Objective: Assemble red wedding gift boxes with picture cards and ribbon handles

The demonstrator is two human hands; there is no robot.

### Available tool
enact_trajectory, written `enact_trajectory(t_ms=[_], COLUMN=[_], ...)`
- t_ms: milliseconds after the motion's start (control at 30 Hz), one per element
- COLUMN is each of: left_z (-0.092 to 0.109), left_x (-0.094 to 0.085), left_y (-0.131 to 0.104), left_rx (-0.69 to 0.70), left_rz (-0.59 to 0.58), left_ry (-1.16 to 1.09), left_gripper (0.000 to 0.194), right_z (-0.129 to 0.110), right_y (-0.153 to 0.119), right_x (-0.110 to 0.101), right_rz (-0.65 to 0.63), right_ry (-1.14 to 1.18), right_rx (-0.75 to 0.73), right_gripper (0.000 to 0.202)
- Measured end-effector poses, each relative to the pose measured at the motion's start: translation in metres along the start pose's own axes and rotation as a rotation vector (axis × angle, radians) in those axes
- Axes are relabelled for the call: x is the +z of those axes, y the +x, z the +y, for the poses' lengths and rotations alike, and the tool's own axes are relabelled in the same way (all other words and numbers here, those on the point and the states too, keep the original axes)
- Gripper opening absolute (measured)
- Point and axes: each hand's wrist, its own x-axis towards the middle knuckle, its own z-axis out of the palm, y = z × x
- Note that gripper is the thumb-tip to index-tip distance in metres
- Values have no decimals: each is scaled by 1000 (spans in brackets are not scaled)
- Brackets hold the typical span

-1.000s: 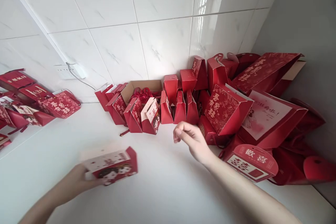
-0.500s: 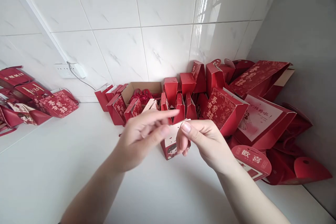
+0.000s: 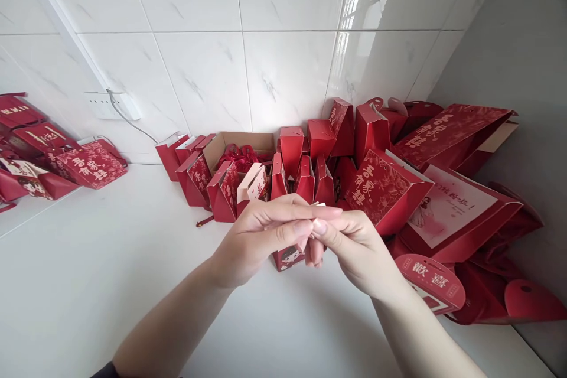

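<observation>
A small red and cream paper box with a cartoon figure on its front stands beneath both hands at the middle. My left hand is closed round its top from the left, fingers stretched over the upper edge and thumb in front. My right hand pinches the top from the right, thumb tip touching the left thumb, other fingers curled behind. Most of the box's upper part is hidden by the fingers.
Behind the hands stand red boxes and a cardboard tray of dark red ribbons. Larger red boxes are piled at the right. More boxes lie at the left, near a wall socket with a cable.
My left hand has moved right and closed onto the top of the box, meeting my right hand. The right hand still pinches it. The view has shifted slightly.
</observation>
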Motion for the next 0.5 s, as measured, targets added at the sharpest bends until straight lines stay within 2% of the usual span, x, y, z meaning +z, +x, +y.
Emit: enact_trajectory(t_ms=[167,267,367,500], left_z=[1,-4,-7,1], left_x=[2,2,-2,-16], left_y=[2,3,5,6], left_rx=[-99,-93,-79,-57], left_rz=[50,73,47,120], left_ry=[-51,-65,-42,227], left_gripper=[24,27,33,29], right_z=[-4,-3,-1,0], right_y=[-4,-3,-2,-4], right_x=[-3,-5,-5,-12], right_rz=[4,12,18,199], right_ry=[-69,-82,-118,-353], right_rx=[25,29,13,-33], right_gripper=[34,37,35,9])
